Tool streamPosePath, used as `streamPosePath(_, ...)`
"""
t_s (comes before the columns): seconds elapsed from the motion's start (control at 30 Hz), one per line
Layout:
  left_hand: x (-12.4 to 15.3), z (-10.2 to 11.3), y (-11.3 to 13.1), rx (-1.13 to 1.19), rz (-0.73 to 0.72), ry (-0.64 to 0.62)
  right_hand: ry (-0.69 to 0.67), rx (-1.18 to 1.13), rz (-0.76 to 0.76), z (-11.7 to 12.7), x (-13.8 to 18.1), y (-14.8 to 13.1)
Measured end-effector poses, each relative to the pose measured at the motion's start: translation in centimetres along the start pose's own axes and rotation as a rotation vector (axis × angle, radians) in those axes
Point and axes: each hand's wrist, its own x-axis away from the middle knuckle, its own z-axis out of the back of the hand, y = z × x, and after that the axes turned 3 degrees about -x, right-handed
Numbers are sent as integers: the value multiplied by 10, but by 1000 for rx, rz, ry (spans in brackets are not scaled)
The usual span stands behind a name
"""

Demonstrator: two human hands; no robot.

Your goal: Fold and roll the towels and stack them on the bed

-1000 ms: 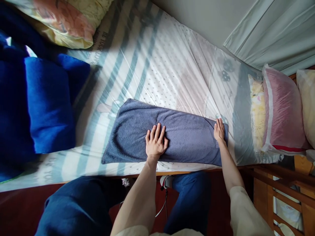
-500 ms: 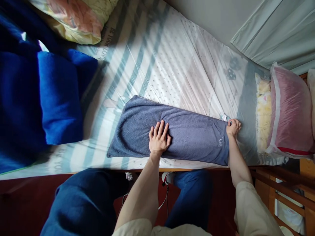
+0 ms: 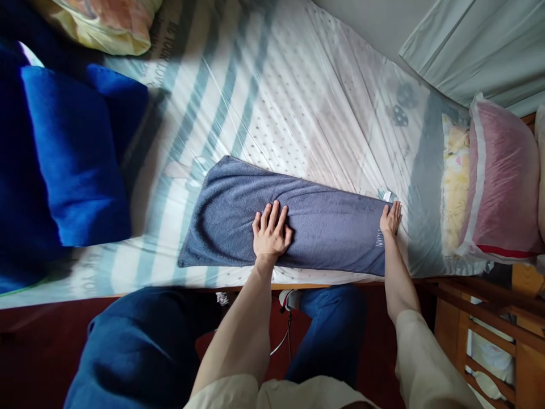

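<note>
A grey-blue towel (image 3: 327, 227) lies folded lengthwise along the near edge of the bed, its left end rumpled and slanted. My left hand (image 3: 271, 230) presses on the middle of the towel, palm down with the fingers spread. At the towel's right end, my right hand (image 3: 391, 218) rests over the edge with its fingers stretched out flat. Beside that hand are small stitched letters on the towel and a white tag (image 3: 387, 196) at its far right corner.
The bed (image 3: 298, 113) has a striped and dotted sheet. Blue cloth (image 3: 76, 159) is heaped at the left, with a yellow-patterned bundle (image 3: 106, 28) behind it. A pink pillow (image 3: 506, 176) lies at the right. A wooden ladder-like frame (image 3: 489, 335) stands at lower right.
My right hand has let go of the towel's far right corner and flattened onto its right end. My left hand stays on the towel. The view has shifted slightly.
</note>
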Motion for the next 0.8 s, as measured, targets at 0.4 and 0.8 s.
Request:
streamPosePath(0.4, -1, 2, 2, -60, -15, 3, -100, -108, 207, -52, 235, -166)
streamPosePath(0.8, -1, 7, 8, -134, -36, -14, -183, -188, 106, -53, 249, -185)
